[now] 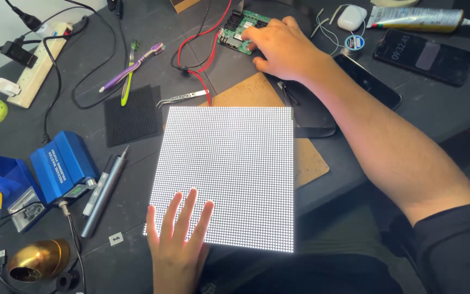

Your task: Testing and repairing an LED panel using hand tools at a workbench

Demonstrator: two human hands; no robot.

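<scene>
At the near edge of the dark worktop (420, 109), the left hand (178, 239) lies flat with its fingers spread on the lower left corner of a square LED panel (229, 174), which glows white with a fine grid of dots; its grip is open, pressing rather than pinching. The panel rests partly on a brown board (305, 158) and overhangs the worktop's front edge. Left of it stand a blue soldering station (63, 166), a blue iron stand (1, 182) with a yellow-handled iron, a brass tip cleaner (36, 258) and a grey pen-shaped tool (104, 190). Beyond the panel lie a black ribbed mat (133, 114), tweezers (183, 98) and a purple toothbrush (131, 68). Farther back, the right hand (281, 46) reaches across to a green circuit board (237, 27), its fingertips curled down onto the board's near edge; whether they pinch anything cannot be told. Red and black wires (197, 51) run from that board. A power strip (36, 62) sits far left, and two dark phones (422, 54), a white earbud case (352, 16) and a glue tube (417, 18) far right.
</scene>
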